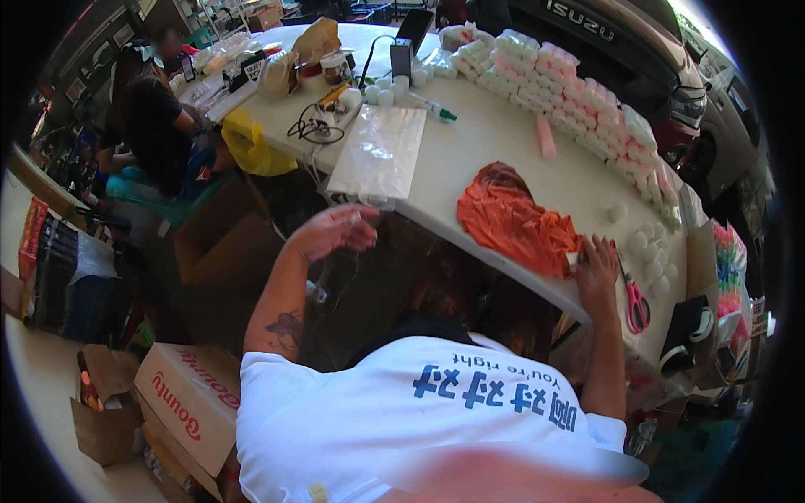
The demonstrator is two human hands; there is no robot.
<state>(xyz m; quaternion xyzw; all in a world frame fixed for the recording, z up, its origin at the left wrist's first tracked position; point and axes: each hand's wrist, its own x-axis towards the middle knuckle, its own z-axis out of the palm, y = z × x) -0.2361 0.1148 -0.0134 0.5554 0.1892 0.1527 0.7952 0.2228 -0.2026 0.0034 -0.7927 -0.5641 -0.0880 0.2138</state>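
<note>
At the far left a seated person [155, 126] leans by the table [335, 178], with a carton [186, 402] on the near side and a yellow bag [256, 144] hanging at the table's edge. The left hand [334, 233] is in the air just off that edge, palm side partly showing, its fingers loosely apart and slightly bent, pointing right. Above its fingertips lies a pale board [381, 151] with clear plastic on it, and beyond that a green-capped marker [436, 107].

The orange cloth [511, 220] lies crumpled on the table near the front edge, well to the right of the left fingers. A pink roll [546, 138] lies behind it, before a long stack of packs [570, 92]. At the cloth's right end, a small white bit [573, 258] sits beside the right hand [597, 264]. That hand is right by the cloth, back upward, its fingers somewhat spread; whether they grip the bit or the cloth, I cannot tell. Farther right are pink-handled scissors [637, 308] and loose white cylinders [651, 245].
</note>
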